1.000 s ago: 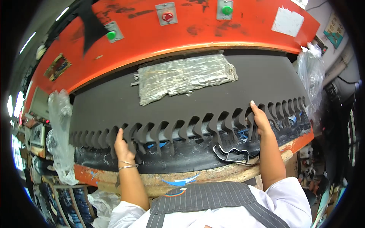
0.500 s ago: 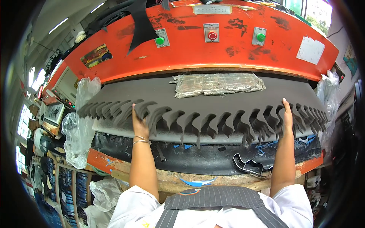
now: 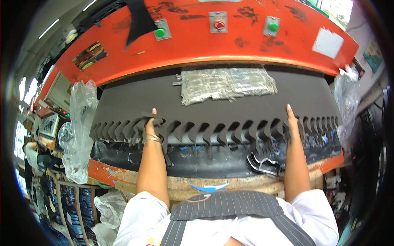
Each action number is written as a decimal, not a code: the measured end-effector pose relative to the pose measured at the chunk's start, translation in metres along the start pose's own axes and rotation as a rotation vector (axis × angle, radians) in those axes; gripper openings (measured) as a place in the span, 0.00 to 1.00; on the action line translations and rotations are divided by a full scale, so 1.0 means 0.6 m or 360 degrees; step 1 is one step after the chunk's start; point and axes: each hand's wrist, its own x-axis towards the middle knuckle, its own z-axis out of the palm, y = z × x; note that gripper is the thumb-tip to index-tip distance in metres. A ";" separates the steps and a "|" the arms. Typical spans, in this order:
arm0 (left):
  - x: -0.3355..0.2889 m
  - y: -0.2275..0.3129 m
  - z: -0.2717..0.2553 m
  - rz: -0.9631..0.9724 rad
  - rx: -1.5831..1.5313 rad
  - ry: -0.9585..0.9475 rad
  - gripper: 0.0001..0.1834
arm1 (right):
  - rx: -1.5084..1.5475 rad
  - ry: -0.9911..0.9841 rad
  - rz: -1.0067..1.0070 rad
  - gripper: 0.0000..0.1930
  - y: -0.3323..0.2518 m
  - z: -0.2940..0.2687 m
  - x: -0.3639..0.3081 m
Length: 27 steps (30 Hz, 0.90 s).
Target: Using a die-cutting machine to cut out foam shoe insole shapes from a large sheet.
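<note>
A wide dark grey foam sheet [image 3: 135, 96] lies across the press bed, its near edge cut into a row of wavy strips that hang down. My left hand [image 3: 151, 126] grips this edge on the left, thumb on top and fingers hidden under the strips; a bunched strip folds over the hand. On the right, my right hand [image 3: 292, 119] holds the same edge, its thumb pointing away from me along the top and its other fingers out of sight. A flat slab wrapped in clear tape [image 3: 227, 85] rests on the sheet. A wavy metal cutting die [image 3: 262, 165] sits near my right forearm.
Beyond the sheet stands the orange press beam [image 3: 193, 45] with green and red buttons. Blue scraps lie on the black pad [image 3: 197, 162] and the worn wooden front edge. Clear plastic bags [image 3: 80, 123] hang at both sides. A rack of dark pieces [image 3: 84, 201] is at lower left.
The foam sheet's near edge has dropped lower, and it lies flatter toward the pad with my hands still on it. The whole view has shifted slightly.
</note>
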 end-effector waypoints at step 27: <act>-0.042 -0.006 0.043 0.0308 0.0859 0.0254 0.24 | -0.1201 0.0239 -0.0514 0.43 0.023 -0.030 0.002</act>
